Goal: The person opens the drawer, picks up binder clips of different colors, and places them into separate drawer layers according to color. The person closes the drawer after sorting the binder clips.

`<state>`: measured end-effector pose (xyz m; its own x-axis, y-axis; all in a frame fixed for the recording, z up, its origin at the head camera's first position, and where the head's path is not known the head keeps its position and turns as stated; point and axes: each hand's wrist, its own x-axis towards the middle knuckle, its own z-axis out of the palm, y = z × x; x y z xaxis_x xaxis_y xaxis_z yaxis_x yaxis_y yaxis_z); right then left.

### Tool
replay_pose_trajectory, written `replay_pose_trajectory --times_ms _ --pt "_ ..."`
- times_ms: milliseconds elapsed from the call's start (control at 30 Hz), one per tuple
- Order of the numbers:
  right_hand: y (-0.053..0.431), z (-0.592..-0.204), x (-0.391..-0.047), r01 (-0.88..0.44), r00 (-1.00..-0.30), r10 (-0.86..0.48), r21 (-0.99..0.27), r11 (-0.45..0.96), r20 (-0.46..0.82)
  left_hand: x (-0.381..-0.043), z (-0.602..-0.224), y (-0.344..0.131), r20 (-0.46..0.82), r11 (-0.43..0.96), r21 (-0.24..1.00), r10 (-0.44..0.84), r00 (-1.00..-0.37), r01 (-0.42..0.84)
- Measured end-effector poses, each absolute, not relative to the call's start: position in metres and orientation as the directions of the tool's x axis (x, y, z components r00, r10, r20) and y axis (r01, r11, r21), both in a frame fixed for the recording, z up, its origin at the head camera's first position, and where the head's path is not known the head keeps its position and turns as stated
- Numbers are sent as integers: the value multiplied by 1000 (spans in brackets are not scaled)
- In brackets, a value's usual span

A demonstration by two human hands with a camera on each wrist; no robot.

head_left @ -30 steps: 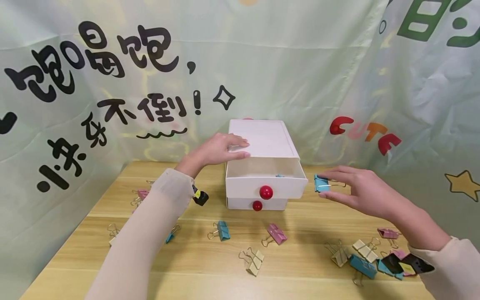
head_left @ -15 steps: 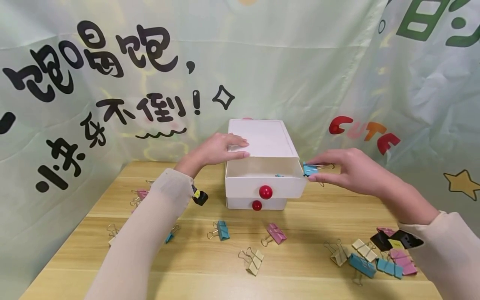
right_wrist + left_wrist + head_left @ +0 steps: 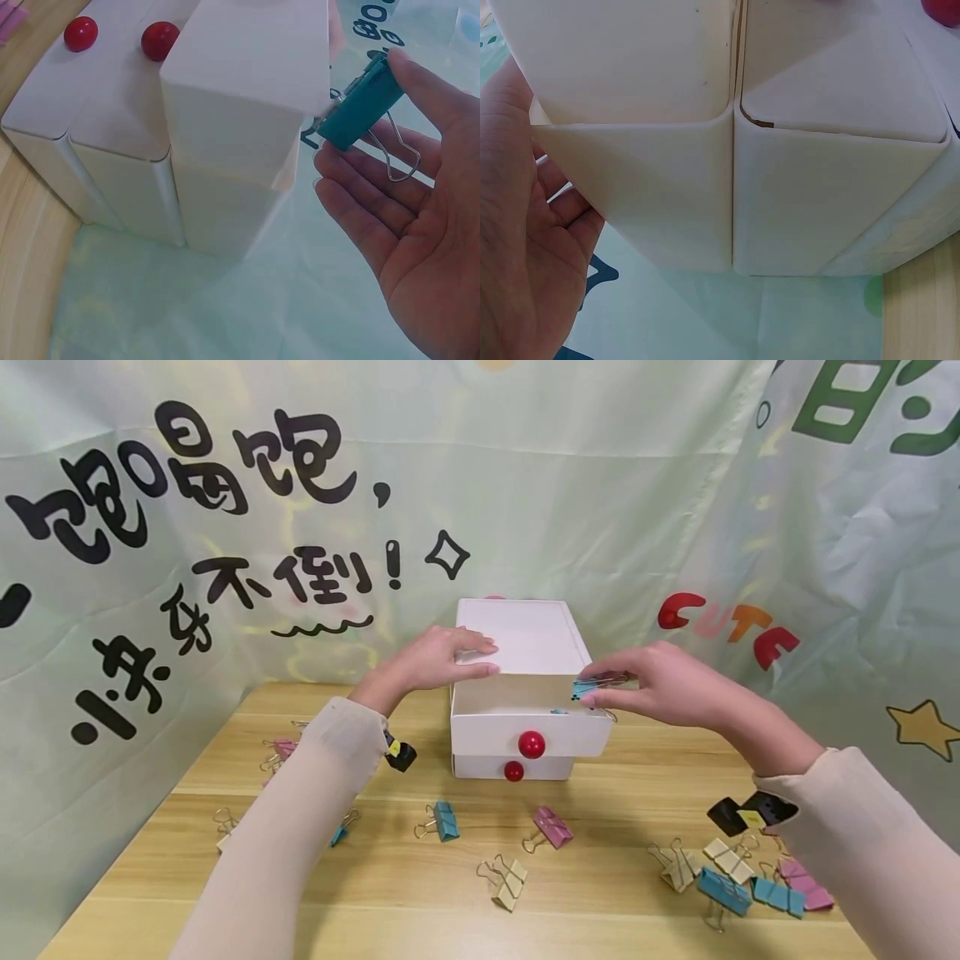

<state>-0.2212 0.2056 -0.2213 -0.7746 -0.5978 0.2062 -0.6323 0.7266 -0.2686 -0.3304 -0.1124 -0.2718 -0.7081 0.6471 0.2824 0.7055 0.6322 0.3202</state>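
Observation:
A white drawer box [image 3: 525,635] stands toward the back of the table, its upper drawer [image 3: 480,737] pulled out. My left hand [image 3: 431,660] rests on top of the box, thumb near the front edge; the left wrist view has the hand [image 3: 536,217] at the box's edge. Between thumb and fingers, my right hand [image 3: 660,685] pinches a blue binder clip [image 3: 583,687] above the drawer's right side. The right wrist view shows that clip [image 3: 363,105] near the drawer's rim, wire handle toward the palm. A small blue piece [image 3: 559,712] shows inside the drawer.
Blue [image 3: 446,821], pink [image 3: 553,827] and cream [image 3: 511,885] binder clips lie in front of the box. A cluster with a large blue clip [image 3: 724,891] sits at the right, and more lie left, partly behind the left sleeve. A printed cloth [image 3: 555,510] hangs behind.
My right hand has carried the blue binder clip leftward and slightly up, from right of the box to over the pulled-out drawer. The left hand has stayed on the box.

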Motion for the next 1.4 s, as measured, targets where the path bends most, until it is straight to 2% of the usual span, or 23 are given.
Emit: replay_pose_trajectory --times_ms 333,600,1033,1400 --pt "183 -225 -235 -617 -787 -594 -241 749 169 -332 -273 -112 282 635 315 647 -708 706" --pt "177 -239 -240 -653 -758 -636 -154 742 147 -332 -273 -112 290 631 311 649 -703 711" --pt "198 -235 -219 -622 -767 -573 -117 774 290 -332 -272 -111 286 633 316 646 -707 706" --pt "236 -257 -197 -639 -745 -562 -142 756 360 -331 -273 -112 274 641 327 638 -719 694"
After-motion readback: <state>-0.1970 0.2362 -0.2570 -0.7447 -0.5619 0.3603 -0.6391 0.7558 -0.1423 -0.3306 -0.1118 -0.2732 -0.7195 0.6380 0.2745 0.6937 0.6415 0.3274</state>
